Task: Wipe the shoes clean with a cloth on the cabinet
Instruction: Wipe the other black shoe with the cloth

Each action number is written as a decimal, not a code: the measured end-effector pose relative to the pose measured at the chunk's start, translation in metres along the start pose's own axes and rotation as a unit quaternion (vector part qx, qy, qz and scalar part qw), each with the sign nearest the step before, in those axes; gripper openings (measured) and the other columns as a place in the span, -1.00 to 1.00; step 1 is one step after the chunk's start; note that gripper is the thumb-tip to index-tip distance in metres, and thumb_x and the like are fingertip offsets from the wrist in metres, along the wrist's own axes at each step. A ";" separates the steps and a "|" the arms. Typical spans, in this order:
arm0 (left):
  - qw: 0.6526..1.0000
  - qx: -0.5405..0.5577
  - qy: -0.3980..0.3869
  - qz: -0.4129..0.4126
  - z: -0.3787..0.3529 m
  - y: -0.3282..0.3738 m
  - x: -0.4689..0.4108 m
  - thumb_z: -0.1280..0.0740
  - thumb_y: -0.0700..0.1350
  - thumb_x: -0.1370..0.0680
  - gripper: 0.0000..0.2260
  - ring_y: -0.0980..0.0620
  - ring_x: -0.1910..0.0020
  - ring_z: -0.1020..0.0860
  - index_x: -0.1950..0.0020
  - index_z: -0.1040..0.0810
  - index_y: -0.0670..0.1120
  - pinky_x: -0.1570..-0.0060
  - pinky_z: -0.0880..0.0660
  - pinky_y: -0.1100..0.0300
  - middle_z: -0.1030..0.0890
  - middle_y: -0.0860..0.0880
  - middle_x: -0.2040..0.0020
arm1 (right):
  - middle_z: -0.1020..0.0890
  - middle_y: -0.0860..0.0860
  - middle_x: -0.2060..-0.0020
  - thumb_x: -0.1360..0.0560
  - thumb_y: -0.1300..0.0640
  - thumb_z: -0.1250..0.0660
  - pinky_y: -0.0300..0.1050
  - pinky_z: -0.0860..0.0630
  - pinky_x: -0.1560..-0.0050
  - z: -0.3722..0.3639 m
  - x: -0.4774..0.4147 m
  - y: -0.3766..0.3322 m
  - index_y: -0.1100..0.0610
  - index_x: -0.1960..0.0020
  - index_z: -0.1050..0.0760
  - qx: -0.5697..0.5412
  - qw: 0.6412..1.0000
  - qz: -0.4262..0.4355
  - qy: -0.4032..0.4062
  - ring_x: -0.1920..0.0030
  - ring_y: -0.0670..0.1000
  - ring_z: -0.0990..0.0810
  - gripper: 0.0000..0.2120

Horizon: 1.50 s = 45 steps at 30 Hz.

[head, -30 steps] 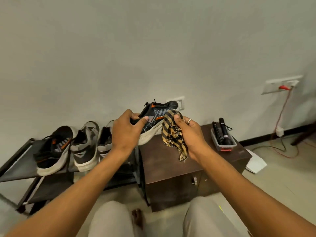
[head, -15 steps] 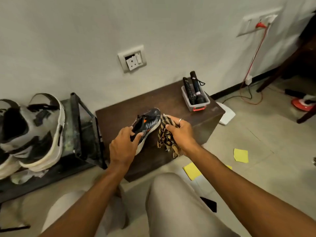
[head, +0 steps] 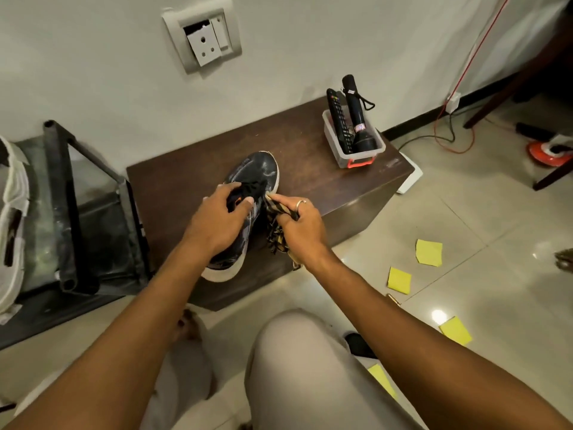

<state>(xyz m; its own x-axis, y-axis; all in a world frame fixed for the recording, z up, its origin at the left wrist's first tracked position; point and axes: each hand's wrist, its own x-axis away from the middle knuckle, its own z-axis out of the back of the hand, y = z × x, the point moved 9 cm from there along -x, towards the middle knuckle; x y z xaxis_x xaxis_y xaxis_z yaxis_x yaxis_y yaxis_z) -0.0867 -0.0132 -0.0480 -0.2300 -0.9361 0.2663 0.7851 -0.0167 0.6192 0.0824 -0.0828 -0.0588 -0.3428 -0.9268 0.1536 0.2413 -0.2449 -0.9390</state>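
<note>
A dark grey sneaker (head: 259,170) with a white sole lies on the dark brown cabinet (head: 186,181), toe pointing away from me and heel over the front edge. My left hand (head: 217,225) grips the shoe over its laces and tongue. My right hand (head: 299,231) holds a bunched tan-and-black striped cloth (head: 274,235) against the shoe's right side, by the sole. Most of the shoe's middle is hidden under my left hand.
A clear plastic bin (head: 353,156) with a remote and a black torch stands at the cabinet's back right. A metal shoe rack (head: 77,193) with a white shoe (head: 12,218) is at the left. Yellow paper notes (head: 429,252) lie on the tiled floor. My knees are below.
The shoe came down from in front of the rack onto the cabinet top. Both hands followed it, and the cloth now touches the shoe's side. My view tilted downward.
</note>
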 end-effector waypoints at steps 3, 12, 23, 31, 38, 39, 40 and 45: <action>0.998 0.047 -0.041 -0.010 -0.004 -0.008 -0.014 -0.25 0.21 -0.64 -0.59 -0.10 -0.48 -0.37 -0.48 -0.36 0.23 -0.42 -0.35 -0.12 -0.43 -0.02 -0.49 | -0.52 -0.10 -0.17 -0.61 0.19 -0.33 -0.49 -0.40 -0.18 -0.005 -0.010 -0.002 -0.08 -0.32 -0.62 -0.009 0.999 0.027 0.019 -0.17 -0.24 -0.53 -0.67; 0.986 0.144 -0.070 -0.048 -0.014 -0.017 -0.024 -0.11 0.18 -0.69 -0.52 0.18 -0.61 0.15 -0.60 -0.27 0.11 -0.49 0.04 0.14 -0.05 0.05 -0.67 | -0.50 0.02 -0.17 -0.61 0.21 -0.39 -0.19 -0.53 -0.24 -0.045 0.020 -0.017 0.17 -0.26 -0.66 0.058 0.975 0.212 -0.028 -0.19 -0.12 -0.55 -0.76; 0.989 0.134 -0.058 -0.014 -0.016 -0.018 -0.024 -0.08 0.17 -0.71 -0.55 0.02 -0.63 -0.07 -0.61 -0.20 0.17 -0.48 -0.07 0.07 0.07 0.08 -0.68 | -0.57 0.07 -0.10 -0.56 0.28 -0.42 -0.29 -0.53 -0.16 -0.043 0.009 -0.025 0.25 -0.21 -0.67 0.110 0.960 0.256 -0.014 -0.09 -0.10 -0.59 -0.77; 0.991 0.124 -0.045 -0.008 -0.013 -0.014 -0.022 -0.05 0.14 -0.72 -0.57 0.03 -0.63 -0.07 -0.61 -0.23 0.15 -0.42 -0.09 0.14 0.04 0.09 -0.67 | -0.59 0.04 -0.09 -0.56 0.29 -0.43 -0.27 -0.57 -0.10 -0.039 -0.006 -0.031 0.21 -0.18 -0.69 0.104 0.968 0.229 -0.001 -0.03 -0.10 -0.60 -0.79; 0.991 0.127 -0.041 0.000 -0.014 -0.012 -0.021 -0.04 0.14 -0.73 -0.58 0.03 -0.62 -0.08 -0.60 -0.24 0.16 -0.40 -0.09 0.15 0.05 0.10 -0.67 | -0.59 0.02 -0.07 -0.55 0.28 -0.45 -0.22 -0.57 -0.10 -0.027 -0.021 -0.023 0.20 -0.15 -0.71 0.089 0.973 0.214 0.023 -0.03 -0.10 -0.60 -0.81; 0.991 0.131 -0.039 0.000 -0.014 -0.013 -0.021 -0.05 0.14 -0.73 -0.58 0.03 -0.62 -0.08 -0.59 -0.25 0.16 -0.37 -0.09 0.17 0.04 0.09 -0.68 | -0.59 0.03 -0.07 -0.55 0.29 -0.44 -0.25 -0.56 -0.10 -0.032 -0.015 -0.025 0.20 -0.15 -0.71 0.093 0.973 0.212 0.020 -0.04 -0.10 -0.60 -0.80; 0.990 0.134 -0.037 -0.001 -0.013 -0.013 -0.021 -0.05 0.14 -0.73 -0.59 0.03 -0.62 -0.09 -0.59 -0.25 0.16 -0.35 -0.09 0.18 0.03 0.08 -0.68 | -0.58 0.04 -0.08 -0.55 0.30 -0.44 -0.30 -0.54 -0.09 -0.039 -0.002 -0.027 0.21 -0.16 -0.70 0.103 0.968 0.228 0.000 -0.03 -0.10 -0.60 -0.80; 0.992 0.121 -0.040 -0.002 -0.014 -0.012 -0.023 -0.04 0.14 -0.73 -0.58 0.03 -0.62 -0.08 -0.59 -0.25 0.16 -0.34 -0.09 0.19 0.04 0.07 -0.68 | -0.60 0.05 -0.07 -0.55 0.29 -0.44 -0.26 -0.56 -0.10 -0.039 0.003 -0.028 0.22 -0.14 -0.70 0.110 0.956 0.269 -0.040 -0.05 -0.10 -0.60 -0.82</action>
<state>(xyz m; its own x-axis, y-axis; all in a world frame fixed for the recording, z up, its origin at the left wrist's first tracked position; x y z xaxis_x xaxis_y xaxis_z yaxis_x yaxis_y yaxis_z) -0.0828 0.0036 -0.0720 -0.2859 -0.9051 0.3148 0.6244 0.0732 0.7777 0.0386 -0.0677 -0.0437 -0.0472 -0.9520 -0.3023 0.5511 0.2276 -0.8028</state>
